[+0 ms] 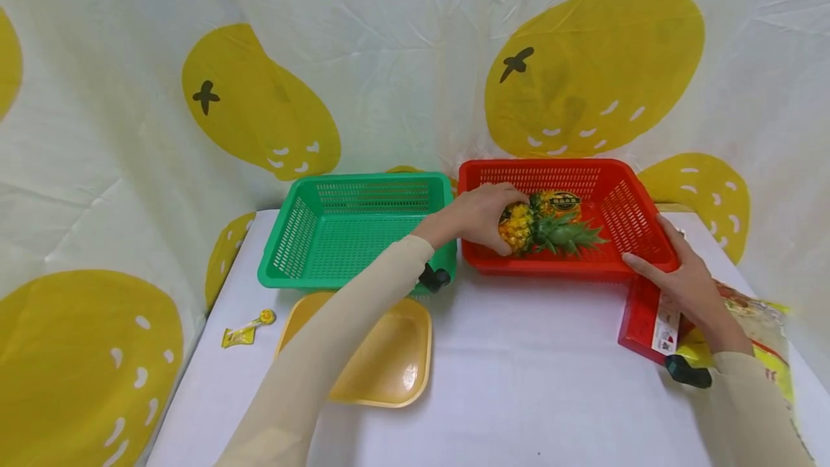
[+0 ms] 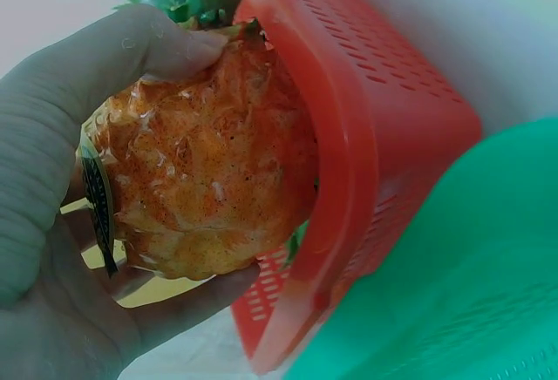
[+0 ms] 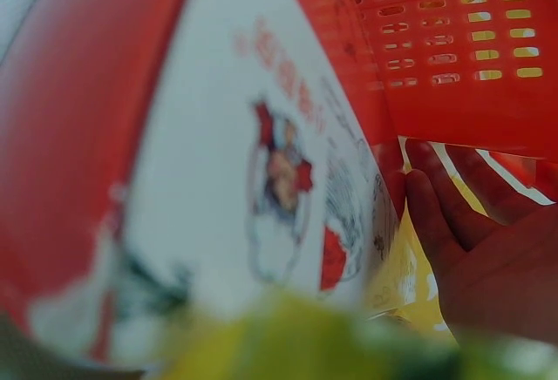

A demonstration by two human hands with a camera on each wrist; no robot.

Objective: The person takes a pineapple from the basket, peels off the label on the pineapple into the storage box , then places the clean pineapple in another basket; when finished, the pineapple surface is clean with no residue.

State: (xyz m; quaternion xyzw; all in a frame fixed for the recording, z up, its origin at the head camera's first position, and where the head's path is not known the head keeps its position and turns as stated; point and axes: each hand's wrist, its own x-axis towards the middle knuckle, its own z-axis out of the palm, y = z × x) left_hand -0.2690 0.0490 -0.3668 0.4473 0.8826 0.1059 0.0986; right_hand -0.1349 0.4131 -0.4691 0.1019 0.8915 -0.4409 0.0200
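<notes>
My left hand [image 1: 483, 215] grips a pineapple [image 1: 516, 228] at the left end of the red basket [image 1: 551, 265]. In the left wrist view, the thumb lies over the yellow-orange body [image 2: 209, 162] near the leafy crown, with fingers beneath. A dark label shows at its side. Behind it in the basket is another yellow fruit-like piece [image 1: 547, 199] with a black label, partly hidden. My right hand [image 1: 687, 287] holds the basket's near right corner, thumb at the front rim and fingers along the right end. In the right wrist view, its fingers [image 3: 436, 214] reach below the perforated wall [image 3: 471, 92].
A green basket [image 1: 275, 254] stands left of the red one, with a yellow tray [image 1: 415, 380] in front. Farther left lie a lollipop [image 1: 266, 317] and a small yellow packet [image 1: 238, 337]. A red box [image 1: 638, 319] and a plastic food bag [image 1: 772, 337] lie by my right forearm.
</notes>
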